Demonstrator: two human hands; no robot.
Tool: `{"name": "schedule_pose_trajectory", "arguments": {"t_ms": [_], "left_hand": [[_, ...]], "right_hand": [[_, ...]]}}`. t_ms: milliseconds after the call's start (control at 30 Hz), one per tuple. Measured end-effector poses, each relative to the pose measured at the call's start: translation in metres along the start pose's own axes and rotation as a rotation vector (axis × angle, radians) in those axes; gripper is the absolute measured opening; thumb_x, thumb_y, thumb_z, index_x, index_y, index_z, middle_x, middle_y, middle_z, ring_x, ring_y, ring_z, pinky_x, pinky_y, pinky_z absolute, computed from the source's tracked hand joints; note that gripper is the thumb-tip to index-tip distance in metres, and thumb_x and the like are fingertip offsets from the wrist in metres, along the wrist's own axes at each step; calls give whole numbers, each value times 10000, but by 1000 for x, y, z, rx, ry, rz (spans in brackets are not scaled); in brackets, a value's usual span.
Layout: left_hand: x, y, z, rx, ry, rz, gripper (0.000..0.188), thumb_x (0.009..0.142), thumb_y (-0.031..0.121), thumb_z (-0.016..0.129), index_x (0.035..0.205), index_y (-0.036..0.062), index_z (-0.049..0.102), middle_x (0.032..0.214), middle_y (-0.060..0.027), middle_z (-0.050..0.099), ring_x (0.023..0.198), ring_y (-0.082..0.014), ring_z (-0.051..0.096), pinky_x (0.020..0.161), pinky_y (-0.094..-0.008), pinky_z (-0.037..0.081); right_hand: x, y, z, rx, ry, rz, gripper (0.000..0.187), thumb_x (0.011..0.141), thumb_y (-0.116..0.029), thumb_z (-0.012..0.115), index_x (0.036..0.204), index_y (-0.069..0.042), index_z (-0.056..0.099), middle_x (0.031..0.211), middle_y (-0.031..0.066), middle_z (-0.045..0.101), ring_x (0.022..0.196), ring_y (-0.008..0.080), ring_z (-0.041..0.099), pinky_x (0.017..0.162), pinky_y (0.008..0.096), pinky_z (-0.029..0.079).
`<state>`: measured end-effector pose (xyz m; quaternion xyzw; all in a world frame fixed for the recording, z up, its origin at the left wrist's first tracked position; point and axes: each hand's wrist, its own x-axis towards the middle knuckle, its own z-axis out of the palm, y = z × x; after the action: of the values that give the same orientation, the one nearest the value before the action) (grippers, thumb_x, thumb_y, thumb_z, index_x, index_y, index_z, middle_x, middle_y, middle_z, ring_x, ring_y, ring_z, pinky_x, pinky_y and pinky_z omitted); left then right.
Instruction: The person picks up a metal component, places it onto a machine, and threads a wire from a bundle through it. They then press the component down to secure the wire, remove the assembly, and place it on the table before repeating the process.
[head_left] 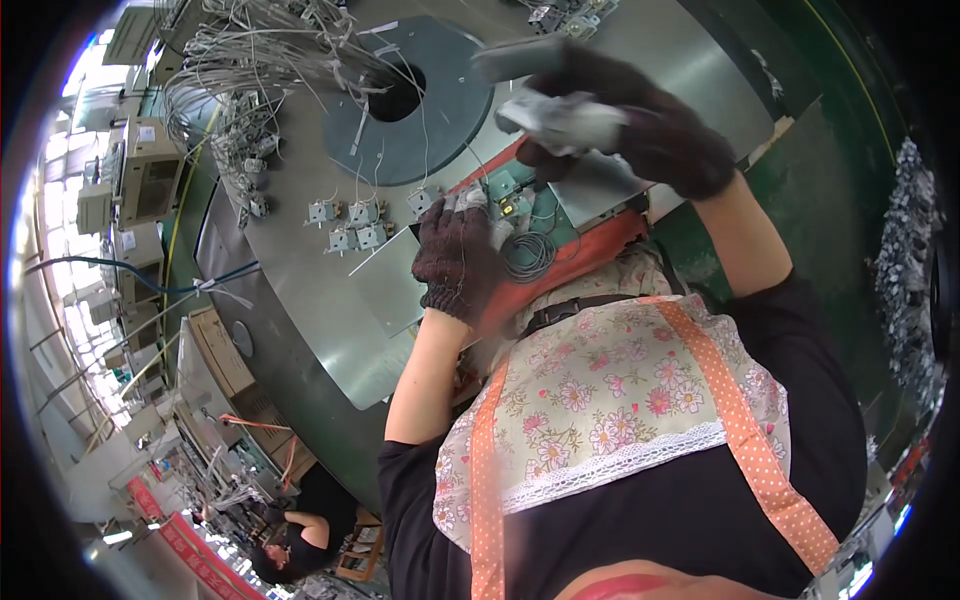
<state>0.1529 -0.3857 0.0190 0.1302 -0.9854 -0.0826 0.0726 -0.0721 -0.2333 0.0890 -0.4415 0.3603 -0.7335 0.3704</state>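
Note:
My left hand (458, 248), in a dark knit glove with pale fingertips, is closed at the table's near edge. Its fingertips press around something small that they mostly hide; a thin wire rises there. Close beside those fingers lies a small part with a yellow piece (514, 207). My right hand (650, 125), gloved alike, is raised to the right and blurred by motion. Its bent fingers close around a pale grey thing that I cannot make out. A coil of grey cable (530, 257) lies right of my left hand.
Several small metal boxes with wires (345, 225) stand left of my left hand. Behind them is a dark grey round disc (450, 90) with a central hole and a heap of grey cables (270, 60). A metal plate (600, 190) lies below my right hand. Another person (305, 535) works at lower left.

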Motion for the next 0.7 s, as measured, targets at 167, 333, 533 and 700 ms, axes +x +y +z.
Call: {"name": "schedule_pose_trajectory", "arguments": {"t_ms": [167,333,533,700], "left_hand": [[5,2,2,-8,32,14,546,875,341,711,1301,19,599,1241,-202,668,1192,-366,614,1090,-490,412],[1,-2,6,-4,38,40,554,888,356,687,1304,4,589,1265,-210,660,1215,-367,604,1099,-485,406],[-2,-3,5,-24,12,30,555,890,356,669,1301,-6,583,1266,-207,655,1244,-377,581,1126,-504,376],[0,-6,13,-11,69,50,508,883,344,681,1264,15,617,1262,-197,662,1204,-365,607,1088,-489,410]], "right_hand": [[16,25,0,-22,157,570,613,982,-435,592,1484,-102,478,1071,101,653,840,167,701,723,311,606],[19,3,24,77,161,573,577,993,-434,593,1445,-86,508,1034,74,644,854,158,701,731,311,601],[16,-3,26,437,-19,467,677,978,-331,622,1560,-99,367,1323,134,604,1095,241,663,984,429,549],[15,-9,31,372,2,421,694,906,-192,637,1541,-75,382,1259,117,602,1078,225,647,953,397,553]]}}
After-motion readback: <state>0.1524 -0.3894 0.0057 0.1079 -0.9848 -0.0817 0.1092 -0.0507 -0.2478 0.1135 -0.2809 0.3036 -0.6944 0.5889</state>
